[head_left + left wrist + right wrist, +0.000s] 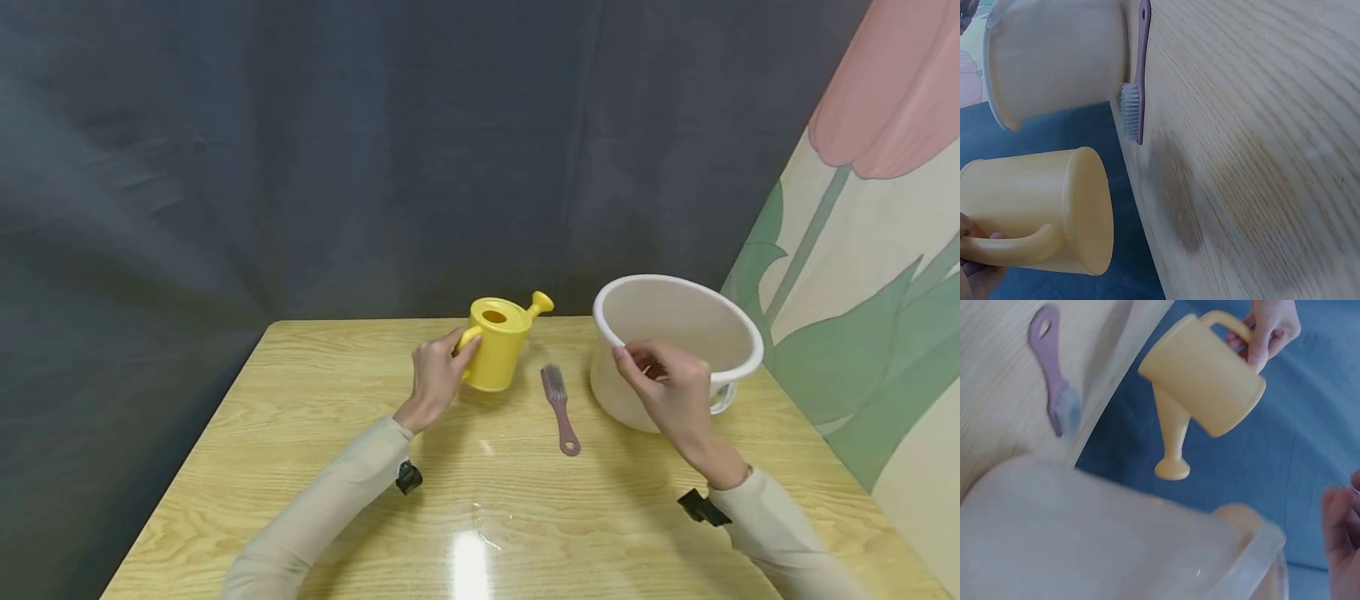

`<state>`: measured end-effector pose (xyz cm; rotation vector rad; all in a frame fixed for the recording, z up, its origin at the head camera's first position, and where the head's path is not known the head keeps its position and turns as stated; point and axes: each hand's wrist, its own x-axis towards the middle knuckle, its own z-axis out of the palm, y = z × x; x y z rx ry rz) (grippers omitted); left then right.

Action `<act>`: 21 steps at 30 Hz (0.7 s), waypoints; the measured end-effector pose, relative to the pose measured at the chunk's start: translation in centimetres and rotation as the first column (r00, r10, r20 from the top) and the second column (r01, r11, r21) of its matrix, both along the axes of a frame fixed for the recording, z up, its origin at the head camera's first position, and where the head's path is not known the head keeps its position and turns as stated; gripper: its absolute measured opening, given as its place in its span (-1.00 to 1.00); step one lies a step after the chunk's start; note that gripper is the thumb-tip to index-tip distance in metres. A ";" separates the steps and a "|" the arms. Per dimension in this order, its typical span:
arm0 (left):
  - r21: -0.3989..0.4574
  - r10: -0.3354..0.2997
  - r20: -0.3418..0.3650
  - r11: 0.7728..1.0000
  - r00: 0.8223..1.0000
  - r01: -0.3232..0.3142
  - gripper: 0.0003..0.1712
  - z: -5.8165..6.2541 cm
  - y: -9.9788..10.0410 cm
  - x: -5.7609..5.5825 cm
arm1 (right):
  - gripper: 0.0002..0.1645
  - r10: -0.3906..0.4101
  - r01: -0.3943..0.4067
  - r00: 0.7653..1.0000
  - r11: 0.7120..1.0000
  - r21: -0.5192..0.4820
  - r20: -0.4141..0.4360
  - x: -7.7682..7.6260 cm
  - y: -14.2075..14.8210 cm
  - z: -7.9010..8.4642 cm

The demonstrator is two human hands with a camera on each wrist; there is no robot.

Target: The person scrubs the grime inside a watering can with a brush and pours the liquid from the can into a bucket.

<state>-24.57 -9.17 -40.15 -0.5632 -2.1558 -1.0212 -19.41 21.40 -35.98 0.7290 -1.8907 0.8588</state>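
My left hand [437, 372] grips the handle of a yellow toy watering can [497, 354]. The can is held a little off the table, its shadow below, with the spout pointing right; in the right wrist view the can's spout [1172, 431] shows whole. At the near side of a white bucket [626, 387], my right hand [670, 387] hovers by the rim with fingers loosely bent. The right wrist view shows a gap between that hand's fingers [1337, 525] and the bucket rim [1254, 556]. I see nothing held in it.
Between can and bucket, a brush [561, 408] with a purple handle and grey bristles lies on the wooden table [300, 417]. A dark curtain [450, 167] hangs behind the table. A wall painted with tulips [847, 333] stands on the right.
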 end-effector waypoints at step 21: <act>0.011 -0.007 -0.006 1.000 1.000 0.007 -0.76 0.8 1.1 -0.2 | -0.07 -0.282 0.271 0.911 0.959 0.077 0.302 0.7 6.2 0.2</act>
